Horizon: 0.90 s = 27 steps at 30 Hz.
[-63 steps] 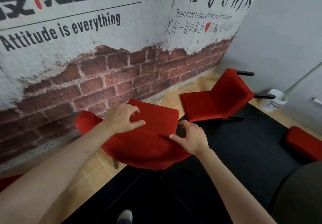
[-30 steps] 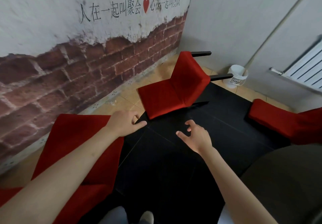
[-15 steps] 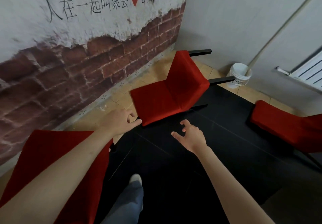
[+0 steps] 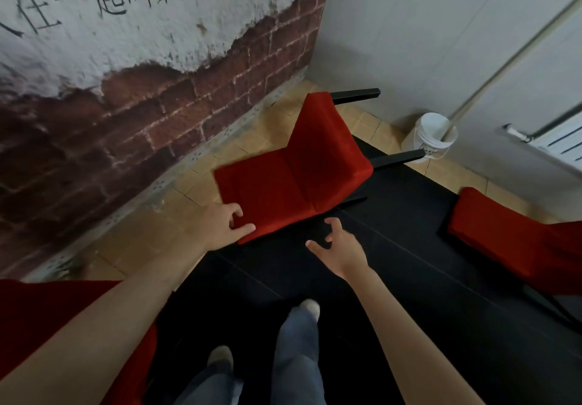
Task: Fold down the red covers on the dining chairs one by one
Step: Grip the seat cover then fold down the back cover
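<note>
A dining chair with a red cover [image 4: 293, 180] stands ahead of me, at the far edge of the black table [image 4: 393, 278]. Its seat faces me, its back rises to the right, and two black bars stick out behind it. My left hand [image 4: 223, 228] is at the cover's near left corner. The thumb lies on the red edge and the fingers curl loosely beside it. My right hand [image 4: 340, 250] hovers over the table just short of the cover's near right corner, fingers spread, holding nothing.
A second red-covered chair [image 4: 37, 326] is at my lower left under my forearm, and a third [image 4: 516, 244] is at the right. A white bucket [image 4: 434, 136] with a long handle stands in the corner beside a radiator [image 4: 560, 143]. The brick-painted wall runs along the left.
I have left the first chair, now at lower left, and stepped toward the corner chair. Both hands moved forward, and the left one has reached the cover's near corner.
</note>
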Each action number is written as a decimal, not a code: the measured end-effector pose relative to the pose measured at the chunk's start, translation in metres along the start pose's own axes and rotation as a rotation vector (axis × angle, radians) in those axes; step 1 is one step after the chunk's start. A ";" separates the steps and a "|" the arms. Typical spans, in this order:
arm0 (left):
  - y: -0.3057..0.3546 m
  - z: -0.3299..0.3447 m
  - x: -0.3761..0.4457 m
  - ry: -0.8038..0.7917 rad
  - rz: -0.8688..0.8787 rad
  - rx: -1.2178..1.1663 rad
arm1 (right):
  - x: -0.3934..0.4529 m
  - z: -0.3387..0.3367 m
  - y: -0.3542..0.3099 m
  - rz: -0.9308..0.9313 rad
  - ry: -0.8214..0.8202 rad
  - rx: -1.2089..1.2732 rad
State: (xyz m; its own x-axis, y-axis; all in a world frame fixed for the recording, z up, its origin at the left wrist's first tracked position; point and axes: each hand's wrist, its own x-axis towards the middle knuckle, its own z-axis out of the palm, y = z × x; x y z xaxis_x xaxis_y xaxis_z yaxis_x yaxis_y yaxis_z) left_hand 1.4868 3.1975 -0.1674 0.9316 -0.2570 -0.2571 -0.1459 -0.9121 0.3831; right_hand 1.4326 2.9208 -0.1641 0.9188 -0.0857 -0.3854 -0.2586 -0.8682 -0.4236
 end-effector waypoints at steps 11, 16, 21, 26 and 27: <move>0.018 0.059 0.128 -0.034 -0.290 -0.124 | 0.179 -0.013 0.039 -0.100 -0.248 -0.002; 0.013 0.089 0.174 -0.097 -0.378 -0.129 | 0.244 0.007 0.055 -0.070 -0.329 -0.051; -0.007 0.142 0.221 -0.116 -0.429 -0.171 | 0.306 0.052 0.079 0.002 -0.362 -0.084; -0.046 0.230 0.275 -0.119 -0.420 -0.149 | 0.372 0.133 0.115 0.066 -0.392 -0.069; -0.055 0.250 0.286 -0.134 -0.425 -0.145 | 0.385 0.151 0.123 0.078 -0.395 -0.065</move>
State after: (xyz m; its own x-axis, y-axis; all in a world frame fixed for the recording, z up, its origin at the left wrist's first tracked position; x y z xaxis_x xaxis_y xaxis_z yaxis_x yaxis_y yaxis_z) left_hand 1.6780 3.0943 -0.4839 0.8460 0.0823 -0.5268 0.2967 -0.8936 0.3368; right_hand 1.7093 2.8544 -0.4880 0.7083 0.0310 -0.7052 -0.2923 -0.8965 -0.3330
